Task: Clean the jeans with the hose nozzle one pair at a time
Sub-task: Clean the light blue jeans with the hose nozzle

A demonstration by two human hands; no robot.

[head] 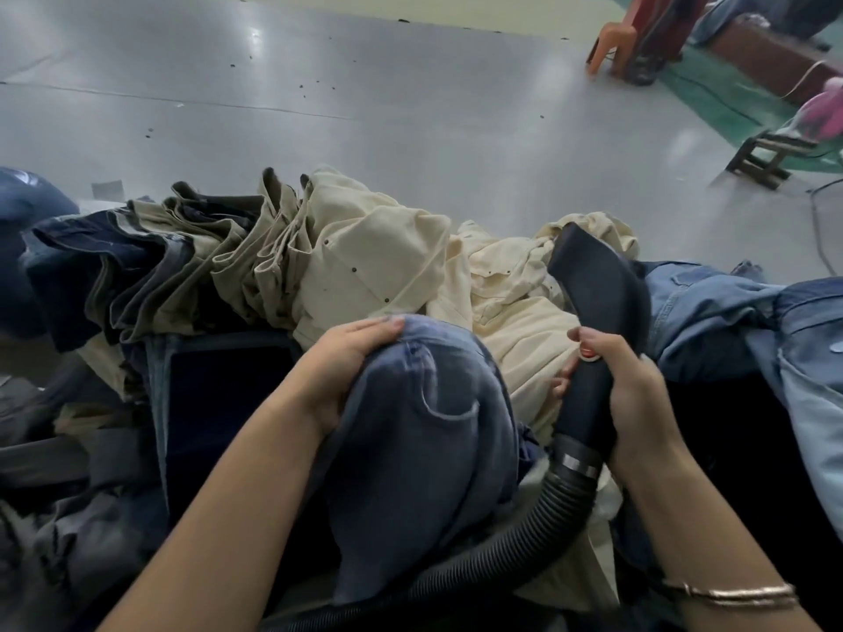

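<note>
Left hand: the left hand (340, 371) grips a bunched pair of blue jeans (424, 453), fingers curled over the top fold and thumb tucked under, so the cloth domes up at the centre of the view.

Right hand: the right hand (625, 394) is wrapped round the neck of the black hose nozzle (597, 289), thumb beside a small red button; a thin bangle (730, 595) sits on that wrist.

Nozzle: its wide mouth points toward 12 o'clock, over the cream garments and clear of the blue pair; I cannot tell whether it touches cloth. The ribbed hose (515, 535) curves away toward 7 o'clock under the held jeans.

Task's thing: the held pair lies just at 9 o'clock from the nozzle handle, near it but apart.

Done, as judged: a fanned stack of folded jeans (196, 262), cream, khaki and dark blue, at 10 o'clock looks like finished work, though nothing proves it.

Left, as judged: loose cream jeans (515, 303) at 12 o'clock and light blue jeans (730, 321) at 3 o'clock lie unfolded, so a good share seems to remain; the held pair is not yet under the nozzle.

Writing: no brand, label or lettering can be read on nozzle or cloth.

Beyond: grey floor (365, 84) at 12 o'clock, an orange plastic chair (611, 43) at 1 o'clock.
</note>
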